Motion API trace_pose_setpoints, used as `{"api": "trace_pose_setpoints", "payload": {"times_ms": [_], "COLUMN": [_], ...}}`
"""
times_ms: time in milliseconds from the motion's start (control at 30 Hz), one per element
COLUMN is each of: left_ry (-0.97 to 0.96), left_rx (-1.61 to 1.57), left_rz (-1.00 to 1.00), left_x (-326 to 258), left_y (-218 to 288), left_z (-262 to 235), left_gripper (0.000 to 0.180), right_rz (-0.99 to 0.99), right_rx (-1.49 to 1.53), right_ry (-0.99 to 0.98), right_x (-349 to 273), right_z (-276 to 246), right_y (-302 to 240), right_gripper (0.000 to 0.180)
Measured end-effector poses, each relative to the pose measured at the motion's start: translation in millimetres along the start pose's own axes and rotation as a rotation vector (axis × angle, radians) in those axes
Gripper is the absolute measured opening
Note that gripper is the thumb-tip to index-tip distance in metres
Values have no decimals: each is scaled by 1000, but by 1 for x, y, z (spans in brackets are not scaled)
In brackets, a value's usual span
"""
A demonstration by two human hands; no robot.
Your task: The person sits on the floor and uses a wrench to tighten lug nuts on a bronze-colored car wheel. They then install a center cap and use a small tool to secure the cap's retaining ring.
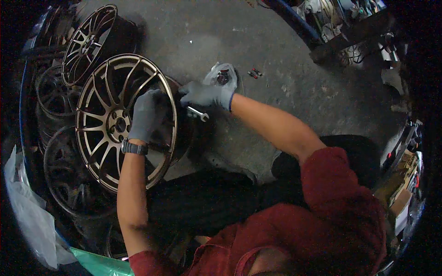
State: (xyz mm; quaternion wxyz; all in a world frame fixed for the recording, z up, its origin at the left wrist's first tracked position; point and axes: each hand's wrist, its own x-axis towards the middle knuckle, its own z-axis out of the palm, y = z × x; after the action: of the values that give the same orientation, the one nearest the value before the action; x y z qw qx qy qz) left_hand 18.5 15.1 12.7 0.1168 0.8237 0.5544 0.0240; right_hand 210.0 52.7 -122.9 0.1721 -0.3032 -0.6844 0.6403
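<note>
Bronze-finished alloy wheel (117,122), multi-spoke, standing on edge at about nine o'clock in the view, leaning against further rims. Left hand (146,115), grey-gloved with a dark wristwatch (134,147) at the cuff, lies over the spokes near the hub, its grip closed round the rim's edge at the three o'clock side. Right hand (205,95), also grey-gloved, sits just beside the wheel's outer lip at about one o'clock from the hub; its grip looks folded together at the rim edge, though whether it clamps anything cannot be told. Small silver wrench (198,113) shows directly below that hand, touching or nearly touching it. Clear plastic bag (222,76) of small dark parts rests on the concrete floor (276,60) just behind the right hand; two small fittings (254,73) lie near it. Second bronze wheel (90,43) at eleven o'clock; dark rims (69,179) stacked at seven o'clock. Handling judgement: the wheel is likely heavy, rigid and smooth-coated, prone to rolling when upright; best held by a spoke and the outer lip together.
</note>
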Motion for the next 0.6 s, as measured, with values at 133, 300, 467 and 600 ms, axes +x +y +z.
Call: {"api": "trace_pose_setpoints", "payload": {"times_ms": [133,300,467,600], "left_ry": [59,139,114,144], "left_rx": [-19,-92,-57,-25], "left_rz": [10,36,55,95], "left_x": [-1,-12,2,-10], "left_y": [3,-1,2,-10], "left_z": [2,0,5,9], "left_gripper": [9,11,14,13], "right_rz": [68,-124,-250,-167], "right_rx": [-285,-812,-1143,-1009], "right_ry": [-280,-152,160,124], "right_x": [9,17,38,33], "right_z": [-43,-58,-56,-57], "right_y": [-48,-89,-43,-44], "right_gripper": [37,24,21,23]}}
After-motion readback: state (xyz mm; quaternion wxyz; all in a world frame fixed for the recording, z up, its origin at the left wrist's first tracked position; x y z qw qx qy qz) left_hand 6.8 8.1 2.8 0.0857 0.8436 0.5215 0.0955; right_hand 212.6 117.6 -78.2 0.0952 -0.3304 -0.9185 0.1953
